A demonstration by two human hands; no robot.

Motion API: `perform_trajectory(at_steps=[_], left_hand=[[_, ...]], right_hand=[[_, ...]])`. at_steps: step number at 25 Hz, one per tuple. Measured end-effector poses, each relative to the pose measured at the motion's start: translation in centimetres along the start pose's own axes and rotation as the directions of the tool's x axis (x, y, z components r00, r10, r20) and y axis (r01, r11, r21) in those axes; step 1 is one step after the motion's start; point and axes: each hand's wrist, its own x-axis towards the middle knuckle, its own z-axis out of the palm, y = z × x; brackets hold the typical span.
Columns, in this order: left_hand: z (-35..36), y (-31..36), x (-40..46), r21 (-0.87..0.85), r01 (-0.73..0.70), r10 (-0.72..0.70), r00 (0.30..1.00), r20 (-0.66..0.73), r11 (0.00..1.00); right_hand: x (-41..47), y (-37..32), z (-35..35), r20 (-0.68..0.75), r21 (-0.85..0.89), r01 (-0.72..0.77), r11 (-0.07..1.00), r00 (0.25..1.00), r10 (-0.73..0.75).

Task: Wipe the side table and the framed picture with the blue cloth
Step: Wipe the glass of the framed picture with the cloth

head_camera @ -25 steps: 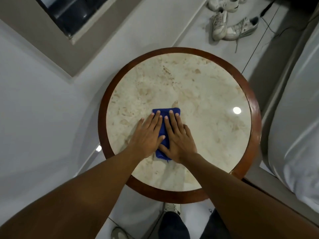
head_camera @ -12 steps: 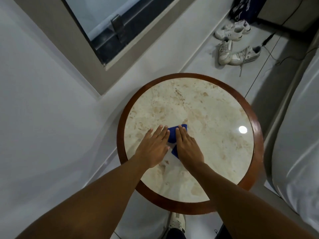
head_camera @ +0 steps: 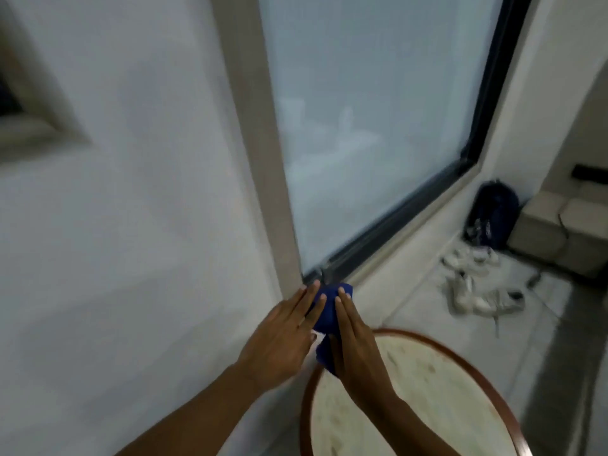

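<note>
Cloth pinched between flat fingers of left hand and right hand, off table: bunch tighter before reaching frame.

The round side table showed a bare cream marble top inside a reddish wooden rim; white sneakers lay on the floor.

Side table cut off by bottom edge; blue cloth mostly hidden between hands; shoes blurred.
</note>
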Motion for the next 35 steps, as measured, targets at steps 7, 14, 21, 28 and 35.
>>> perform_trajectory(at_steps=[7,14,21,28,35], left_hand=[[-31.2,-11.6,-1.7,0.426,0.093,0.052,0.947,-0.317,0.9],[-50.5,-19.0,-7.6,0.533,0.538,-0.107,0.762,-0.638,0.653],[-52.5,-24.2,-8.1,0.568,0.664,-0.294,0.736,-0.61,0.487],[-51.4,-26.0,-7.6,0.548,0.676,-0.2,0.7,-0.685,0.493],[-51.4,-26.0,-7.7,0.551,0.678,-0.205,0.701,-0.683,0.487]], right_hand=[[21.0,-22.9,-7.6,-0.271,0.321,0.294,0.9,0.939,-0.211],[34.7,-41.9,-14.7,-0.552,0.253,0.582,0.773,0.743,-0.379],[42.1,-45.1,-14.4,-0.334,-0.022,0.52,0.854,0.801,-0.496],[43.0,-43.4,-11.9,-0.395,-0.151,0.544,0.826,0.732,-0.554],[36.3,-38.8,-5.9,-0.3,-0.107,0.532,0.84,0.788,-0.537]])
